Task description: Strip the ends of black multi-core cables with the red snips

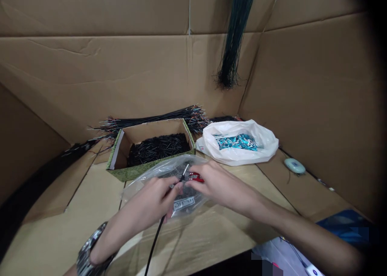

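My left hand (pixel 159 195) is closed around a black cable (pixel 155 243), which hangs down from it toward the table's front edge. The cable's pale bared end points up between my two hands. In my right hand (pixel 211 181) are small red-handled pliers (pixel 196 179), close beside the cable end; their jaws are too small and partly hidden to make out. Under both hands lies a clear plastic bag (pixel 137 189) with a printed label and small dark pieces inside.
Behind the bag stands a green-edged box (pixel 133 173) of short black tube pieces. To its right sits a white bag (pixel 232 159) of shiny blue bits. Bundled black cables (pixel 154 118) lie behind; dark wires (pixel 236 38) hang above. A pale rounded object (pixel 294 166) rests at right.
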A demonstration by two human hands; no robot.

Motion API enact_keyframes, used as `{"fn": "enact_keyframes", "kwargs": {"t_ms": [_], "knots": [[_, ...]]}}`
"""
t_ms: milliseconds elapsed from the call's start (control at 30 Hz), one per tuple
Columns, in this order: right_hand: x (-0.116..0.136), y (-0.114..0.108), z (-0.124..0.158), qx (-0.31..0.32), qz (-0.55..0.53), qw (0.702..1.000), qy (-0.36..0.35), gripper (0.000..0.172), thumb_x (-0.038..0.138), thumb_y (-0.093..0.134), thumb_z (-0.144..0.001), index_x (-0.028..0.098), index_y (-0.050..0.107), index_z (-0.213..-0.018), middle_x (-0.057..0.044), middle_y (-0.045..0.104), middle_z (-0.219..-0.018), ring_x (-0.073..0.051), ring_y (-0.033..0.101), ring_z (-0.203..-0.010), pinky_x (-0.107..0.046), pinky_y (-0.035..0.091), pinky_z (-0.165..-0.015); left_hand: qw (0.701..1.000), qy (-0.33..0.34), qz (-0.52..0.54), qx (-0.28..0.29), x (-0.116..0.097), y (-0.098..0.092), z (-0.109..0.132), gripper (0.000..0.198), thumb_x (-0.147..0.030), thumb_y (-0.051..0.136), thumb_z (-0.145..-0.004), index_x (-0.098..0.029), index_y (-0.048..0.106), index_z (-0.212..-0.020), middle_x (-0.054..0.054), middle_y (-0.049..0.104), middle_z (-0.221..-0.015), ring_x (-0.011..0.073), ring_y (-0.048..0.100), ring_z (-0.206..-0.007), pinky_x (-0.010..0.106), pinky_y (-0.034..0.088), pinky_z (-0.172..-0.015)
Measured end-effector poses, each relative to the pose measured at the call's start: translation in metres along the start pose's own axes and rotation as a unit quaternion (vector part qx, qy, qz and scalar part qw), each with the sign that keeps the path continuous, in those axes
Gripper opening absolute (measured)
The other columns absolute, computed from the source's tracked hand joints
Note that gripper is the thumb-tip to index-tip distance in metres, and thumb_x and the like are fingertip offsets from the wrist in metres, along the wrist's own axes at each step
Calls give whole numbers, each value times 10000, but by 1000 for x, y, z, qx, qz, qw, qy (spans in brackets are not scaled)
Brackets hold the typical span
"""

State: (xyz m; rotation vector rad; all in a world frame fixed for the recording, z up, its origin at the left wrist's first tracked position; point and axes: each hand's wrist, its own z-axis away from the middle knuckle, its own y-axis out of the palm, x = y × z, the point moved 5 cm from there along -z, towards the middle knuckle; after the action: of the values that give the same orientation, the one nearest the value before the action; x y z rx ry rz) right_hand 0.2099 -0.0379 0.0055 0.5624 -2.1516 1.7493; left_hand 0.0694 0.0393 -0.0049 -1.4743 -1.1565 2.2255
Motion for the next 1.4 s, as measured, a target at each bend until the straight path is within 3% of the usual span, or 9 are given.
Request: {"fn": "enact_keyframes", "kwargs": {"t_ms": [200, 367, 633, 733, 833, 933, 1067, 1267, 1400], "knots": [[-6, 18, -4, 18, 38, 998, -44, 149, 226, 572, -1006, 162, 679, -924, -45, 710, -816, -178, 659, -722, -276, 402, -623, 1000, -5, -20, 2, 3, 0, -2, 375, -351, 402, -1029, -230, 553, -708, -39, 675, -472, 159, 583, -378, 256, 416, -535], [-13, 30, -3, 28, 87, 993, -76, 155, 137, 521, -1019, 108, 650, -1099, -130, 725, -982, -230, 690, -811, -314, 433, -666, 999, 9, -37, -3, 9, 3, -9, 397, -339, 408, -1018, -231, 549, -663, -27, 652, -441, 175, 576, -404, 274, 406, -581], [-18, 23, -3, 31, 70, 994, -84, 243, 294, 476, -1071, 173, 634, -931, -23, 701, -804, -167, 675, -742, -265, 440, -631, 998, 23, -50, 0, 10, 8, -10, 381, -347, 377, -1042, -229, 568, -734, -28, 663, -468, 188, 606, -483, 283, 398, -621], [-16, 31, -2, 32, 93, 991, -88, 155, 162, 496, -1040, 127, 645, -1023, -90, 723, -911, -194, 678, -758, -296, 442, -637, 998, 16, -53, 4, 11, 8, -11, 379, -355, 381, -1037, -229, 582, -742, -28, 663, -466, 193, 619, -486, 291, 415, -631], [-16, 37, -3, 40, 110, 988, -101, 210, 26, 477, -990, 98, 657, -1069, -129, 734, -956, -216, 686, -758, -318, 437, -636, 998, 0, -58, 9, 15, 6, -14, 388, -379, 372, -1035, -228, 596, -756, -26, 664, -469, 193, 622, -464, 294, 420, -602], [-21, 32, -5, 39, 97, 989, -106, 153, 173, 520, -1029, 135, 665, -1000, -95, 739, -937, -220, 695, -804, -314, 453, -660, 998, -11, -63, 16, 18, 4, -16, 390, -392, 356, -1040, -226, 594, -781, -31, 674, -485, 188, 639, -474, 290, 433, -603], [-24, 27, -9, 28, 77, 992, -95, 257, 313, 486, -1065, 158, 667, -969, -68, 732, -886, -204, 693, -817, -292, 458, -667, 997, -14, -69, 23, 21, 7, -18, 384, -395, 359, -1043, -229, 554, -756, -35, 679, -487, 186, 649, -496, 286, 441, -626], [-19, 35, -9, 42, 94, 990, -95, 198, 31, 512, -979, 89, 689, -1045, -145, 742, -953, -221, 693, -770, -315, 451, -665, 997, -21, -74, 25, 26, 4, -21, 380, -409, 345, -1048, -226, 561, -795, -29, 669, -503, 196, 658, -539, 290, 439, -634], [-24, 24, -11, 24, 65, 994, -80, 250, 308, 507, -1054, 148, 699, -1065, -94, 751, -930, -209, 692, -828, -291, 457, -674, 997, -20, -72, 28, 23, -3, -18, 402, -441, 328, -1059, -231, 558, -806, -43, 666, -506, 190, 665, -580, 287, 447, -669]]}}
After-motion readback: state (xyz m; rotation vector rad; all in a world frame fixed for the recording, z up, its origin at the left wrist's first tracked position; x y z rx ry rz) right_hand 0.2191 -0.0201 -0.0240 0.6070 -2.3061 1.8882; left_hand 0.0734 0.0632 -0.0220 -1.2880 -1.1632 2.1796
